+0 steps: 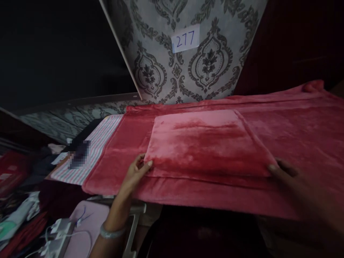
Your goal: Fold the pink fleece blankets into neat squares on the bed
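A folded red-and-pink plush cloth (pixel 199 143) lies flat on a larger pink-red plush blanket (pixel 303 136) spread over the table. My left hand (pixel 134 172) pinches its near left corner, thumb on top and fingers curled beneath; a pale bangle (pixel 113 232) circles that wrist. At the near right corner, my right hand (pixel 288 177) grips the same cloth with the thumb on top, its other fingers mostly hidden and in shadow.
A striped cloth (pixel 107 134) shows at the blanket's left end. A large dark screen (pixel 61 50) stands behind on the left. Below left, a white power strip (pixel 59 236) with cables lies on a pink surface (pixel 92 211). A paper marked 277 (pixel 185 38) is stuck to the patterned wall.
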Tool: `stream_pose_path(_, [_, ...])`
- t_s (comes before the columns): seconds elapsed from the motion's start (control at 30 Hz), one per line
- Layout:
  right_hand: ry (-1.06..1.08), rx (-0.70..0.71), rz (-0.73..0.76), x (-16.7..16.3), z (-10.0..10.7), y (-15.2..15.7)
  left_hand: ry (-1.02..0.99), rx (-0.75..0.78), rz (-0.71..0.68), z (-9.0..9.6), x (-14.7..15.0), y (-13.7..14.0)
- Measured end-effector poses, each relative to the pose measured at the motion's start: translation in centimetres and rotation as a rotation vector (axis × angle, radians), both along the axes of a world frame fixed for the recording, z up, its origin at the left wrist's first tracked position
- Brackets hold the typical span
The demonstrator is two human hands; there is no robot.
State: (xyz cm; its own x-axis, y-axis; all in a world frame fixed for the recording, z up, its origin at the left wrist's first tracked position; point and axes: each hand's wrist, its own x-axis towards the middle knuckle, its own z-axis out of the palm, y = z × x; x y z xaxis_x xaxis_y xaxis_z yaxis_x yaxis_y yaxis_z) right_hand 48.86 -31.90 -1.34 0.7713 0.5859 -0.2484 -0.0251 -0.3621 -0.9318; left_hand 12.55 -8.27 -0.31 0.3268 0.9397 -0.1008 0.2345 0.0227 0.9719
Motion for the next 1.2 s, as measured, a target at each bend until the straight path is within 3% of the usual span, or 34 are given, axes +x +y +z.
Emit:
stream_pose_path(0.13, [-0.053,-0.175,-0.070,-1.6,1.3,0.5,0.010,0.090,-0.063,0.1,0.4,0.0])
stream_pose_path(0.2, [-0.049,-0.197,-0.097,-2.1,1.7,0.8,0.014,0.124,-0.069,0.0,0.5,0.3])
stream_pose_path(0.5, [-0.099,-0.160,-0.130,-1.5,0.4,0.9,0.216,0.251,-0.018,-1.9,0.5,1.0])
stream_pose_path(0.7, [-0.012,-0.019,-0.128,-1.5,-0.4,0.7,0.141,0.206,0.011,-1.8,0.1,0.6])
stream_pose_path(0.97, [0.029,0.074,-0.167,-1.2,-1.2,0.5,0.029,0.373,0.204,-1.7,0.9,-0.1])
stream_pose_path(1.1, [0.010,0.065,-0.128,-1.3,-1.1,0.6,0.067,0.256,0.142,-2.0,1.0,0.3])
stream_pose_path(1.2, [0.006,0.073,-0.168,-1.4,-0.3,0.9,0.043,0.246,0.184,-1.5,1.0,0.4])
